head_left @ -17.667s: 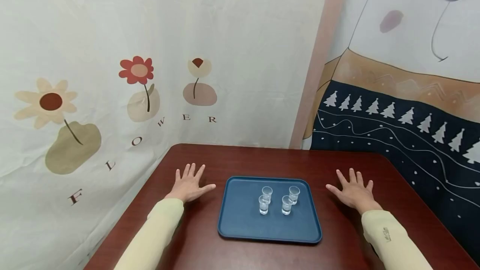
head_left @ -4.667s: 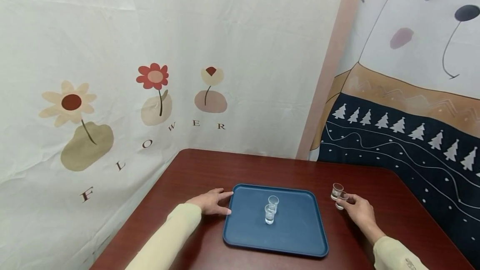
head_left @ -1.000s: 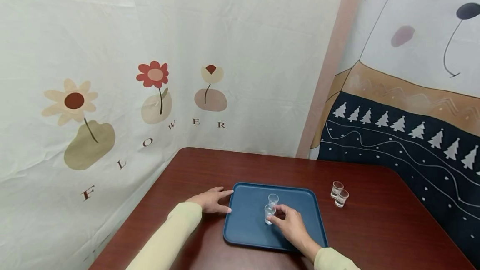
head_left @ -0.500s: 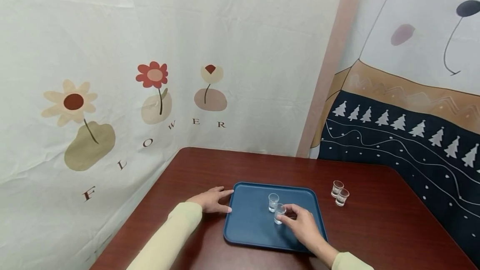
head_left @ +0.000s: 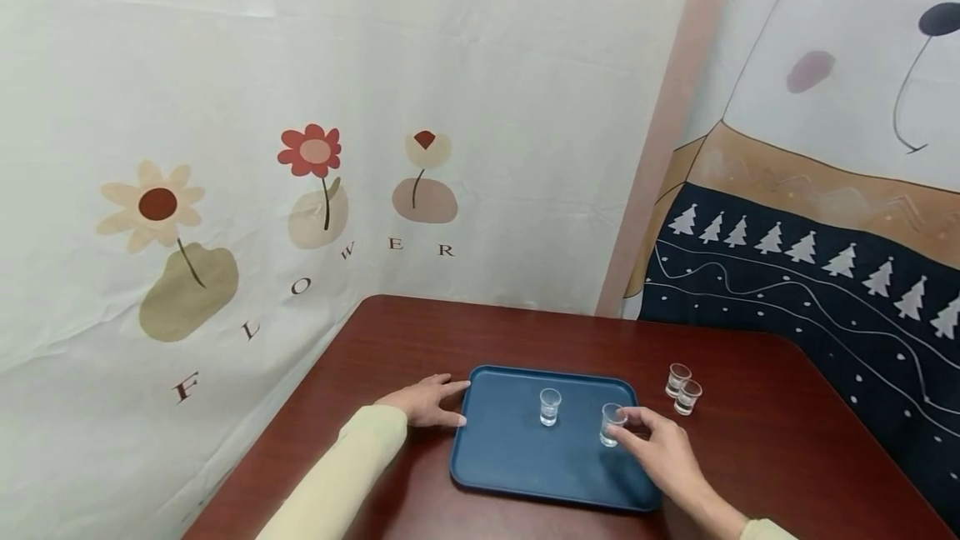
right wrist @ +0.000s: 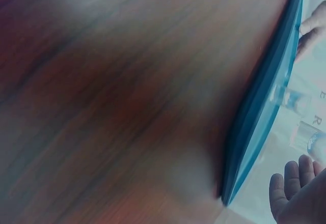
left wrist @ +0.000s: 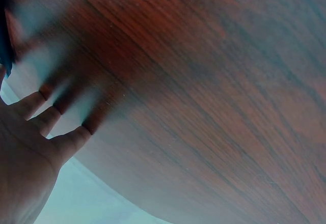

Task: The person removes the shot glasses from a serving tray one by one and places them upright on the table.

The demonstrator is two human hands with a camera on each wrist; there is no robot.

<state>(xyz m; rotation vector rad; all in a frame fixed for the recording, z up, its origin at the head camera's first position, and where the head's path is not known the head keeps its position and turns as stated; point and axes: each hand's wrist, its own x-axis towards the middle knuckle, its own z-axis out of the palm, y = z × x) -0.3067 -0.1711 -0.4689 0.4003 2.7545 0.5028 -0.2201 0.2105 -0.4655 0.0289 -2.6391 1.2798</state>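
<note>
My right hand (head_left: 663, 450) pinches a small clear shot glass (head_left: 612, 427) between thumb and fingers, over the right part of the blue tray (head_left: 525, 465). The glass is upright and looks partly filled with clear liquid. Another such shot glass (head_left: 550, 408) stands near the tray's middle. At the tray's left edge, my left hand (head_left: 424, 402) rests with spread fingers, its thumb and index fingertip right at the rim. In the right wrist view the held glass (right wrist: 309, 138) shows beyond the right hand's fingers (right wrist: 292, 179). The left wrist view shows the left hand's fingers (left wrist: 71, 141) touching the table.
Two more shot glasses (head_left: 678, 380) (head_left: 687, 398) stand close together on the table right of the tray. The reddish-brown wooden table (head_left: 420, 332) has rounded far corners. Behind it hang a white flower-print cloth (head_left: 517, 148) and a bear-print cloth (head_left: 810, 273).
Two glasses went from the tray to the table at right earlier. In the last second my right hand has taken a third glass and moved it rightward over the tray. The left hand stays put.
</note>
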